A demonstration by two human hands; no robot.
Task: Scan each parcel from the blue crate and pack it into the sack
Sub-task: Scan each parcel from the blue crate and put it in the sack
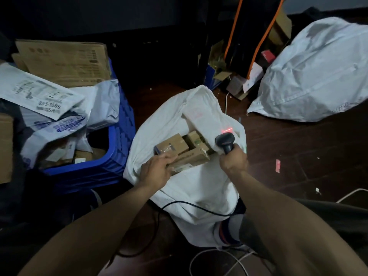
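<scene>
Both over the sack (199, 188): left hand (157, 169) round a parcel (192, 158), right hand (234, 161) round the scanner (225, 141); mailer (39, 92) label "83-5-3505".

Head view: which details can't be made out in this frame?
All in the head view:
- Parcel in left hand: label unreadable, covered by fingers and blur.
- Crate: bottom hidden under mailers.
- Print on the mailers: mostly blurred.
- Sack: lower contents hidden by top boxes.
- Scanner trigger: covered by right hand.
</scene>
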